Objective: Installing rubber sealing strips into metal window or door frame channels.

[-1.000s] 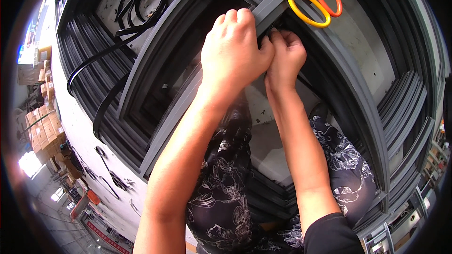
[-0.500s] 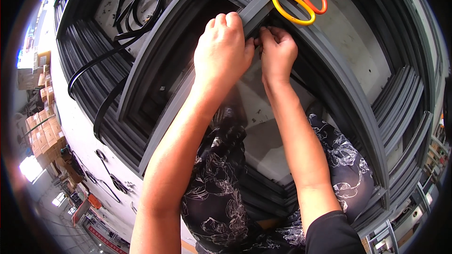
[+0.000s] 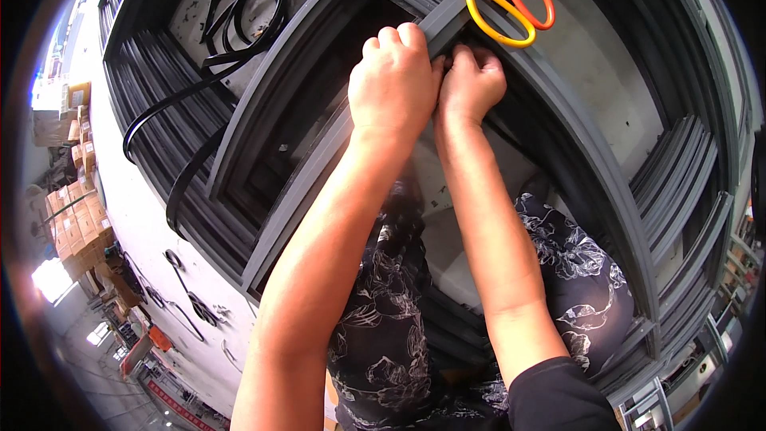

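My left hand (image 3: 396, 84) is curled over the bar of a grey window-type frame (image 3: 307, 164), close to its upper corner, with the fingertips over the far edge. Right beside it, my right hand (image 3: 472, 84) is closed in a pinch at the inner side of the same corner. Something dark and small shows between the two hands, but I cannot make out what the right fingers hold. Just above the right hand, scissors with one yellow and one orange-red handle (image 3: 511, 12) lie on the frame's corner, blades pointing away.
Stacked dark frames (image 3: 171, 112) spread left and right around me. A coil of black rubber strip (image 3: 255, 16) lies at the upper left, its tail hanging over the stack. More black strips (image 3: 195, 303) lie on the pale floor (image 3: 152, 239). Cardboard boxes (image 3: 76, 223) stand at the far left.
My left hand has shifted slightly right, closer to the right hand. The right hand stays pinched at the corner, its wrist turned a little. The view has shifted slightly.
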A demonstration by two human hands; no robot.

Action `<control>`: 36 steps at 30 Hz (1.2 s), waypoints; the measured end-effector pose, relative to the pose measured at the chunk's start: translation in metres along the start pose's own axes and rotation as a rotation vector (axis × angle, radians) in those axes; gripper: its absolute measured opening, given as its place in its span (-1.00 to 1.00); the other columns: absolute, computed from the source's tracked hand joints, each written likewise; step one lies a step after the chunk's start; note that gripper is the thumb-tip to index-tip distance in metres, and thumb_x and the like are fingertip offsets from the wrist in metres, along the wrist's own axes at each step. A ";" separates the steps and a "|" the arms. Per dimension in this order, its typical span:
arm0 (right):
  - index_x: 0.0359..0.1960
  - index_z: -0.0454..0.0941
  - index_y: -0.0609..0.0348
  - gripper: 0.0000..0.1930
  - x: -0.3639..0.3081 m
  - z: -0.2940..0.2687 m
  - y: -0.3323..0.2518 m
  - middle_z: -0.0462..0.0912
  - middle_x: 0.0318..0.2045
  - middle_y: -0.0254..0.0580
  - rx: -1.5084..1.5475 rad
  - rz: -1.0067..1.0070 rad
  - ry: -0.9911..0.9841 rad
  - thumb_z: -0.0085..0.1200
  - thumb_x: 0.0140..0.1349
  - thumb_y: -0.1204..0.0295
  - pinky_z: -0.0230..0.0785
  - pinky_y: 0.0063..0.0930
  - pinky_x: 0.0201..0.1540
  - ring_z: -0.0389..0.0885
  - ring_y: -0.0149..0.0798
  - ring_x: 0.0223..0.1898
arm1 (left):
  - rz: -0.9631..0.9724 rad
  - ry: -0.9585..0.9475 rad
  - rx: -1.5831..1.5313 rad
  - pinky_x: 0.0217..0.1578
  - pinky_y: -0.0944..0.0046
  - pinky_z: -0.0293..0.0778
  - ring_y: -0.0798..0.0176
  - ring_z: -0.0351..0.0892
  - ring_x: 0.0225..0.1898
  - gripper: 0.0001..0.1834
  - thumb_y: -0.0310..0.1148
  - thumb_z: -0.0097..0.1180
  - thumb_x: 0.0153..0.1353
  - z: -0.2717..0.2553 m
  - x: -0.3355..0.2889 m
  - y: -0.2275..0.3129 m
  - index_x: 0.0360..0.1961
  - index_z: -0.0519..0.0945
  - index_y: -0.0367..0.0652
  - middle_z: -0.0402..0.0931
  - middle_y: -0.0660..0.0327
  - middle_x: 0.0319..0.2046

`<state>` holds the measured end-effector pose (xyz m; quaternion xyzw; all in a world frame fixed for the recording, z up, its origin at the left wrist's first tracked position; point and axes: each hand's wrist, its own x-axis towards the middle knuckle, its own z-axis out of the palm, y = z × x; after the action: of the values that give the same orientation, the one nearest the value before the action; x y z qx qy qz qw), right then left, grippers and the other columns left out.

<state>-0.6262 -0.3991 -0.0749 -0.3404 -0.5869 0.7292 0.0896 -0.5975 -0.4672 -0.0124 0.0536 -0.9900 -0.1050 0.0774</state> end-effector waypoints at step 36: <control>0.20 0.53 0.03 -0.54 0.032 -0.142 -0.196 0.46 -0.53 -0.56 -0.956 0.079 -0.887 0.31 0.30 0.24 0.16 -0.75 -0.62 0.34 -0.68 -0.63 | -0.036 0.120 0.114 -0.40 0.18 0.60 0.13 0.66 -0.30 -0.56 0.07 0.32 0.14 0.015 0.004 0.005 -0.34 0.54 -0.09 0.57 0.18 -0.38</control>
<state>-0.6179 -0.2114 0.0808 -0.0309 -0.8149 0.4616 -0.3491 -0.6043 -0.4593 -0.0256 0.0820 -0.9868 -0.0467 0.1314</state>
